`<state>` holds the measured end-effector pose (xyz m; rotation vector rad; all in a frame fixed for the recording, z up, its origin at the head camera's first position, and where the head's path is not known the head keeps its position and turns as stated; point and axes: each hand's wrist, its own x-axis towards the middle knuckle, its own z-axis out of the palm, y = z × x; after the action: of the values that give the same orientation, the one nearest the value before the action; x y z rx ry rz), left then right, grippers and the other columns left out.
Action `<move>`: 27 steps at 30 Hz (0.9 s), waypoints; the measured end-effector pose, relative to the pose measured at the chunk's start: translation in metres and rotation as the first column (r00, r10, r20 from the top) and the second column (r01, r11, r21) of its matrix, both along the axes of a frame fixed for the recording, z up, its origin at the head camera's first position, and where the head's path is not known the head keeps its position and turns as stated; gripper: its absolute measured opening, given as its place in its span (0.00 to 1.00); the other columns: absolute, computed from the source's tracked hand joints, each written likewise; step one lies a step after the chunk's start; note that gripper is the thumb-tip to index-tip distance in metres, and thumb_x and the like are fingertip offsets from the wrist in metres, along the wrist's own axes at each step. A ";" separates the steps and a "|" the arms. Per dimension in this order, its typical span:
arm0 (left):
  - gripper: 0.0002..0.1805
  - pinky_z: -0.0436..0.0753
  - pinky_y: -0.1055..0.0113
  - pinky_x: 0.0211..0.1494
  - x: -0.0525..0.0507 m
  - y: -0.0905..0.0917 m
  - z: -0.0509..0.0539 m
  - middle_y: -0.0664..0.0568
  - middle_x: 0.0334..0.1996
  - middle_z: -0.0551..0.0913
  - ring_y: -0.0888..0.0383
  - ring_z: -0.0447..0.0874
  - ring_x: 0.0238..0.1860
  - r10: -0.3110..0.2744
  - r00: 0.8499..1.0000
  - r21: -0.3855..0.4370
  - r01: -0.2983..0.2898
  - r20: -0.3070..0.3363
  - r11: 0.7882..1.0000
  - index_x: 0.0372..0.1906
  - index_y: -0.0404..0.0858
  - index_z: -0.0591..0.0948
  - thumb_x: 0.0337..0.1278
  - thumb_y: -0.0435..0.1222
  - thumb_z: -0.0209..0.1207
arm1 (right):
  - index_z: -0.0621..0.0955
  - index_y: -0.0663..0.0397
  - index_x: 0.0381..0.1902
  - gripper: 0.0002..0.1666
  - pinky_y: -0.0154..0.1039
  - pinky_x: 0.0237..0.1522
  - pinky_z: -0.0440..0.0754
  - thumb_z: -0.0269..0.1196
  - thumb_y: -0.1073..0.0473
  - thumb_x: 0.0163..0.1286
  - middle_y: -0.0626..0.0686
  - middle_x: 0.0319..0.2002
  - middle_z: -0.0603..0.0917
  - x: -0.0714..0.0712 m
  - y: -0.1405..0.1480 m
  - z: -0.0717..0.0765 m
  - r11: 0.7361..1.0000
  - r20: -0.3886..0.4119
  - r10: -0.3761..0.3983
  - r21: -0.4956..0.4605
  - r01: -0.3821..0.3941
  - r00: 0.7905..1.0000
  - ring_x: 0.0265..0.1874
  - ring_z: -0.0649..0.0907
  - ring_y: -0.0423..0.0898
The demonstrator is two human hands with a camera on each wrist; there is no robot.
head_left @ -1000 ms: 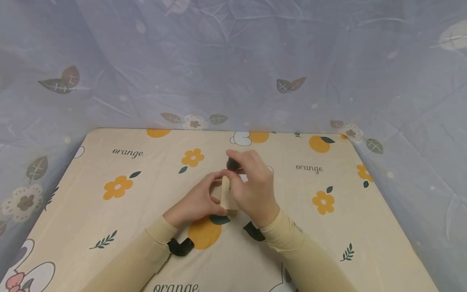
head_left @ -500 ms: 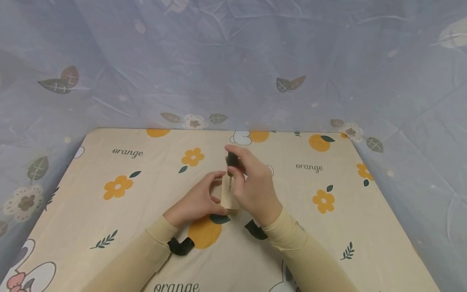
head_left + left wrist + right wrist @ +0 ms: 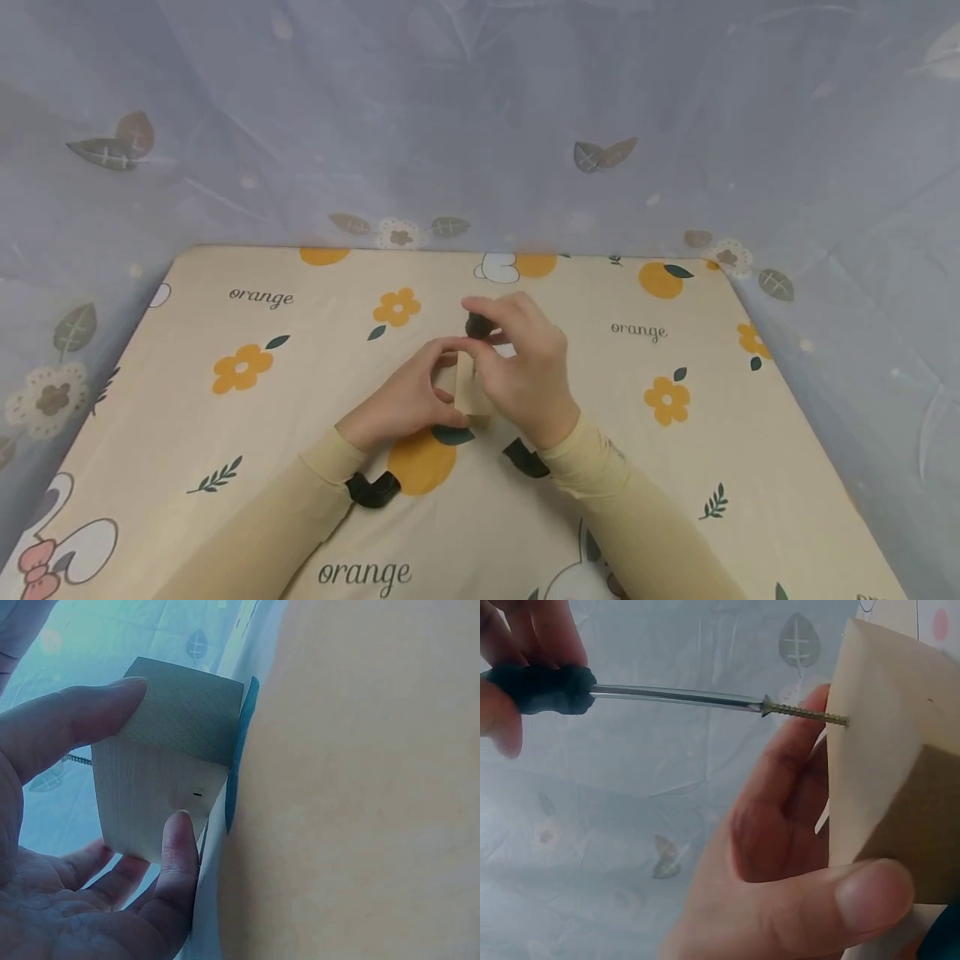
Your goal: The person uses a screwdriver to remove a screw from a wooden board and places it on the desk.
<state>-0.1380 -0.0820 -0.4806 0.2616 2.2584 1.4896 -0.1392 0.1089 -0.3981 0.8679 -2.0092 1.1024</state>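
A pale wooden block (image 3: 467, 392) stands on the table between my hands. My left hand (image 3: 412, 387) grips it from the left side, with the thumb at its near end, as the left wrist view also shows for the block (image 3: 161, 780). With my right hand (image 3: 528, 367) I pinch the dark handle of a screwdriver (image 3: 477, 325) above the block. In the right wrist view the screwdriver's steel shaft (image 3: 675, 695) meets the head of a brass-coloured screw (image 3: 802, 713). The screw's point is in the block's face, and much of its thread stands out.
The table bears a cream cloth (image 3: 300, 458) printed with oranges, flowers and words. Black straps (image 3: 372, 490) show at my wrists. A blue-grey patterned curtain (image 3: 480, 125) hangs behind the table and at both sides.
My right fingers and thumb have shifted round the screwdriver handle, and its shaft has gone out of the head view. The left hand keeps its grip on the block. The head view has tilted slightly down.
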 end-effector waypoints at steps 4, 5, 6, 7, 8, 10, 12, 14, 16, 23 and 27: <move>0.59 0.90 0.56 0.60 -0.002 0.000 0.001 0.51 0.77 0.71 0.51 0.91 0.48 -0.013 1.000 0.017 0.013 -0.007 1.000 0.82 0.58 0.62 0.45 0.40 0.85 | 0.87 0.62 0.55 0.21 0.37 0.40 0.93 0.74 0.74 0.64 0.58 0.40 0.89 -0.001 0.001 0.002 1.000 0.004 0.010 0.014 -0.010 1.000 0.38 0.91 0.49; 0.60 0.90 0.56 0.59 -0.002 0.000 0.002 0.50 0.77 0.71 0.51 0.91 0.48 -0.014 1.000 0.016 0.014 -0.008 1.000 0.82 0.58 0.62 0.45 0.40 0.85 | 0.86 0.63 0.55 0.21 0.37 0.41 0.93 0.73 0.75 0.65 0.58 0.42 0.90 -0.001 0.001 0.003 1.000 0.015 0.016 0.020 -0.016 1.000 0.39 0.91 0.49; 0.60 0.90 0.56 0.59 -0.002 0.000 0.002 0.50 0.77 0.71 0.51 0.91 0.48 -0.015 1.000 0.016 0.016 -0.009 1.000 0.83 0.57 0.61 0.45 0.40 0.85 | 0.86 0.63 0.56 0.21 0.36 0.42 0.92 0.71 0.76 0.66 0.58 0.43 0.90 -0.001 0.002 0.003 0.999 0.030 0.024 0.027 -0.025 0.999 0.40 0.92 0.49; 0.61 0.90 0.57 0.59 -0.002 0.000 0.002 0.49 0.78 0.70 0.51 0.91 0.48 -0.016 1.000 0.015 0.016 -0.009 1.000 0.83 0.56 0.61 0.45 0.39 0.84 | 0.85 0.63 0.58 0.21 0.35 0.43 0.92 0.69 0.77 0.67 0.58 0.45 0.91 0.000 0.002 0.004 0.999 0.047 0.029 0.036 -0.031 0.998 0.40 0.92 0.49; 0.61 0.90 0.57 0.59 -0.002 0.000 0.002 0.49 0.78 0.70 0.51 0.91 0.49 -0.016 1.000 0.012 0.016 -0.010 1.000 0.83 0.55 0.61 0.45 0.39 0.84 | 0.85 0.62 0.59 0.22 0.35 0.44 0.92 0.68 0.77 0.69 0.58 0.47 0.91 0.000 0.003 0.005 0.998 0.068 0.032 0.048 -0.036 0.997 0.41 0.93 0.49; 0.61 0.90 0.57 0.59 -0.001 0.000 0.001 0.48 0.78 0.69 0.51 0.91 0.49 -0.018 1.000 0.009 0.018 -0.009 1.000 0.84 0.55 0.60 0.46 0.40 0.84 | 0.83 0.61 0.61 0.23 0.35 0.46 0.92 0.66 0.76 0.70 0.57 0.50 0.90 0.000 0.004 0.006 0.997 0.122 0.047 0.054 -0.054 0.991 0.43 0.92 0.48; 0.60 0.90 0.57 0.58 -0.001 0.000 0.001 0.49 0.78 0.70 0.51 0.91 0.49 -0.018 1.000 0.006 0.018 -0.006 1.000 0.83 0.55 0.61 0.45 0.40 0.85 | 0.82 0.60 0.63 0.24 0.38 0.47 0.93 0.69 0.73 0.70 0.56 0.52 0.89 0.000 0.005 0.006 0.996 0.157 0.045 0.064 -0.056 0.987 0.46 0.91 0.48; 0.59 0.91 0.58 0.58 -0.001 -0.001 0.001 0.51 0.76 0.71 0.51 0.91 0.48 -0.020 1.000 0.011 0.020 -0.008 1.000 0.81 0.56 0.62 0.45 0.40 0.85 | 0.82 0.58 0.63 0.27 0.40 0.46 0.93 0.75 0.68 0.66 0.57 0.53 0.86 -0.001 0.005 0.007 0.997 0.169 0.035 0.065 -0.047 0.985 0.48 0.89 0.48; 0.58 0.91 0.58 0.57 -0.002 -0.002 0.001 0.52 0.74 0.71 0.51 0.90 0.48 -0.026 1.000 0.018 0.026 -0.012 0.999 0.80 0.56 0.63 0.45 0.40 0.85 | 0.83 0.57 0.61 0.31 0.42 0.43 0.93 0.81 0.65 0.61 0.58 0.53 0.84 -0.002 0.005 0.006 0.998 0.162 0.025 0.056 -0.035 0.986 0.47 0.88 0.49; 0.59 0.90 0.57 0.59 -0.001 -0.001 0.001 0.49 0.76 0.70 0.52 0.91 0.48 -0.017 1.000 0.015 0.017 -0.004 1.000 0.82 0.57 0.62 0.45 0.40 0.85 | 0.86 0.60 0.54 0.24 0.40 0.37 0.91 0.81 0.67 0.60 0.59 0.41 0.83 -0.006 0.005 0.000 1.000 0.070 -0.003 -0.011 0.004 0.998 0.39 0.85 0.49; 0.61 0.90 0.56 0.60 -0.001 0.000 0.001 0.48 0.78 0.69 0.52 0.91 0.48 -0.017 1.000 0.014 0.017 0.000 1.000 0.83 0.56 0.61 0.45 0.39 0.85 | 0.87 0.61 0.54 0.23 0.39 0.36 0.92 0.80 0.68 0.61 0.58 0.37 0.84 -0.006 0.004 -0.001 1.000 0.030 -0.015 -0.020 0.016 0.999 0.36 0.87 0.49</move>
<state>-0.1388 -0.0823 -0.4796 0.2838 2.2403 1.4977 -0.1450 0.1134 -0.3992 0.8286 -2.0224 1.1318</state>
